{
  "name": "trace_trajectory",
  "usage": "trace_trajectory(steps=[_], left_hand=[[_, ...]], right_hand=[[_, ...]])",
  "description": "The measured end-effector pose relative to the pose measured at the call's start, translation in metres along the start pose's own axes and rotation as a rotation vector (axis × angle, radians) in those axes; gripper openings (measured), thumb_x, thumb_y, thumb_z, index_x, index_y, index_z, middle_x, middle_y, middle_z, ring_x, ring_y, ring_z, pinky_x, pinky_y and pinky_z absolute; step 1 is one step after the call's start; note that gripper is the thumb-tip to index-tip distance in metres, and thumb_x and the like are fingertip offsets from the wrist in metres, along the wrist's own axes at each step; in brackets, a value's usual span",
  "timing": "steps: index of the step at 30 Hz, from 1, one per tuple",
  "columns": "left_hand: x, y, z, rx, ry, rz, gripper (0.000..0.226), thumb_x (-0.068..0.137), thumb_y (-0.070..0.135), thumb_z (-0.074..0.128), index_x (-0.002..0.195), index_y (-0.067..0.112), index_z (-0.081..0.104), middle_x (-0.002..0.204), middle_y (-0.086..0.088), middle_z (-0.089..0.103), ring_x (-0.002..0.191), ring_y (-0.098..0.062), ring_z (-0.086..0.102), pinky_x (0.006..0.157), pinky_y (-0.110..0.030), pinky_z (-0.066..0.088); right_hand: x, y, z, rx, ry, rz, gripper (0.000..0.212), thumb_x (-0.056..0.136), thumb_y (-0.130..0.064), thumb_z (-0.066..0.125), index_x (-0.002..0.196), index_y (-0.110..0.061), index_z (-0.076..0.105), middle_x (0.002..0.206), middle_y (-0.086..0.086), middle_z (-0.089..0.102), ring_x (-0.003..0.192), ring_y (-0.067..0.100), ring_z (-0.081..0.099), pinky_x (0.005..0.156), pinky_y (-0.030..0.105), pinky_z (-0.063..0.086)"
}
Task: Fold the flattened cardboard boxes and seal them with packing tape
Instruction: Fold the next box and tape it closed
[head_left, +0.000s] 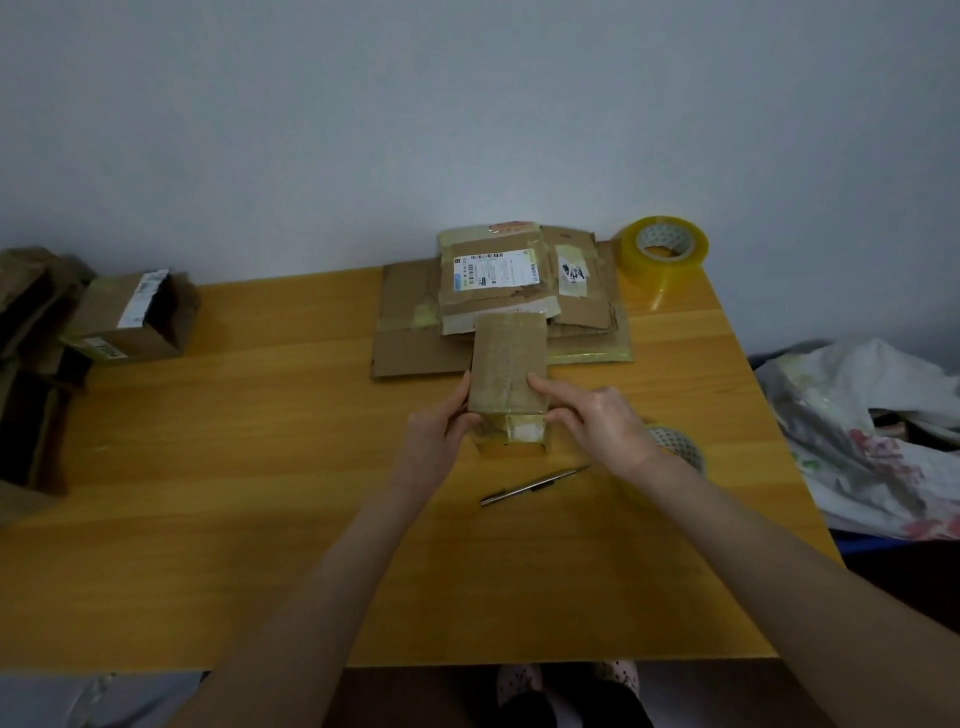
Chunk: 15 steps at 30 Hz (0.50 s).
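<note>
Plain grey-white wall (467, 104) at the back, smooth. In front, a yellow wood table (234, 519), flat & a bit shiny, w/ faint grain lines.

Mid table: a small brown box (508, 358). It's cardboard, a long block shape, dull rough top w/ a tape strip down the middle. The near end is wrapped in clear shiny tape w/ a white patch. It is just in front of a stack of flat boxes (410, 322), and its far end covers the stack's front edge in this view. Can't tell if it rests on the table or is lifted a bit.

L hand (436, 431) grips the box's left side, thumb up along the edge. R hand (597, 415) grips the right side: one finger lies on top pointing left, the others curl round the near corner. Both arms are bare & reach in from the bottom, elbows wide.

The stack is bent, torn sheets w/ old tape bits & a white label (493, 267) w/ a bar code. Back right corner: a fat round tape roll (662, 252), see-through yellow. A 2nd tape roll (683, 449) is half hidden behind the R wrist. A thin pen (530, 486) lies just below the box. Left side: a folded-up box (132, 322) w/ an open end, by a dark pile of boxes (31, 338). Right of the table: a crinkly white plastic bag (857, 441) w/ red print.
</note>
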<state>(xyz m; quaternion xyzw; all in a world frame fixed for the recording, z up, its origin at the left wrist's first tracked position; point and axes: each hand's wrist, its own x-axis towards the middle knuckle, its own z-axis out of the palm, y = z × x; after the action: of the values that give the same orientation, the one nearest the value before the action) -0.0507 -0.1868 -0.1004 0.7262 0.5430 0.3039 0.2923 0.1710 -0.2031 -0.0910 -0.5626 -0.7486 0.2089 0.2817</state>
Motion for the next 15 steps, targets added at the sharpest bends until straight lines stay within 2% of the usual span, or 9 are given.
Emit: trace_trajectory(steps=[2, 4, 8, 10, 11, 12, 13, 15], left_hand=[[0.003, -0.003, -0.003, -0.029, -0.034, 0.002, 0.056, 0.092, 0.009, 0.059, 0.142, 0.017, 0.036, 0.106, 0.003, 0.067, 0.089, -0.019, 0.069, 0.08, -0.034, 0.058], [0.003, -0.003, -0.005, -0.036, -0.047, 0.007, 0.055, 0.093, 0.008, 0.057, 0.141, 0.018, 0.033, 0.108, 0.0, 0.067, 0.091, -0.019, 0.069, 0.08, -0.038, 0.059], [-0.005, -0.001, 0.003, -0.013, 0.029, -0.034, 0.048, 0.096, 0.006, 0.051, 0.142, 0.014, 0.039, 0.102, 0.0, 0.068, 0.079, -0.015, 0.068, 0.074, -0.024, 0.058], [-0.01, 0.009, 0.008, 0.051, 0.055, -0.06, 0.047, 0.098, 0.009, 0.048, 0.143, 0.013, 0.038, 0.086, -0.001, 0.067, 0.06, -0.006, 0.056, 0.06, -0.007, 0.045], [-0.012, 0.016, 0.011, 0.081, 0.063, -0.079, 0.048, 0.099, 0.013, 0.048, 0.145, 0.012, 0.036, 0.084, -0.002, 0.064, 0.058, -0.005, 0.051, 0.058, -0.007, 0.041], [-0.012, 0.023, 0.014, 0.094, 0.062, -0.104, 0.052, 0.099, 0.019, 0.048, 0.147, 0.011, 0.031, 0.091, -0.004, 0.063, 0.067, -0.008, 0.052, 0.065, -0.009, 0.042], [-0.012, 0.028, 0.017, 0.095, 0.056, -0.14, 0.06, 0.098, 0.027, 0.049, 0.15, 0.01, 0.025, 0.106, -0.006, 0.061, 0.083, -0.012, 0.056, 0.077, -0.014, 0.045], [-0.008, 0.033, 0.022, 0.126, 0.046, -0.224, 0.07, 0.096, 0.039, 0.049, 0.152, 0.011, 0.018, 0.13, -0.007, 0.051, 0.111, -0.019, 0.052, 0.095, -0.033, 0.045]], right_hand=[[0.004, 0.004, -0.004, -0.014, -0.036, -0.019, 0.052, 0.09, -0.016, 0.064, 0.139, -0.022, 0.048, 0.112, 0.009, 0.07, 0.086, 0.02, 0.071, 0.083, 0.036, 0.058], [0.006, 0.002, -0.004, -0.014, -0.086, 0.01, 0.059, 0.086, -0.021, 0.069, 0.14, -0.022, 0.046, 0.108, 0.009, 0.072, 0.085, 0.02, 0.071, 0.083, 0.037, 0.058], [0.003, -0.008, -0.001, 0.045, -0.006, 0.059, 0.062, 0.078, -0.023, 0.075, 0.135, -0.019, 0.052, 0.104, 0.01, 0.072, 0.083, 0.019, 0.07, 0.082, 0.037, 0.059], [0.001, -0.014, 0.0, 0.023, 0.009, 0.123, 0.064, 0.077, -0.034, 0.075, 0.136, -0.021, 0.053, 0.105, 0.009, 0.071, 0.083, 0.019, 0.07, 0.08, 0.034, 0.059], [0.002, -0.017, 0.002, -0.029, 0.015, 0.143, 0.065, 0.077, -0.039, 0.075, 0.136, -0.022, 0.053, 0.103, 0.008, 0.072, 0.081, 0.02, 0.069, 0.076, 0.032, 0.059], [0.002, -0.02, 0.005, -0.085, 0.03, 0.146, 0.066, 0.077, -0.043, 0.073, 0.136, -0.021, 0.053, 0.1, 0.008, 0.072, 0.077, 0.021, 0.069, 0.071, 0.032, 0.059], [0.002, -0.022, 0.009, -0.123, 0.059, 0.134, 0.064, 0.078, -0.045, 0.072, 0.134, -0.02, 0.054, 0.095, 0.009, 0.073, 0.072, 0.023, 0.069, 0.066, 0.034, 0.059], [0.0, -0.024, 0.017, -0.137, 0.128, 0.093, 0.057, 0.081, -0.042, 0.071, 0.13, -0.016, 0.058, 0.084, 0.012, 0.073, 0.063, 0.028, 0.068, 0.056, 0.039, 0.057]])
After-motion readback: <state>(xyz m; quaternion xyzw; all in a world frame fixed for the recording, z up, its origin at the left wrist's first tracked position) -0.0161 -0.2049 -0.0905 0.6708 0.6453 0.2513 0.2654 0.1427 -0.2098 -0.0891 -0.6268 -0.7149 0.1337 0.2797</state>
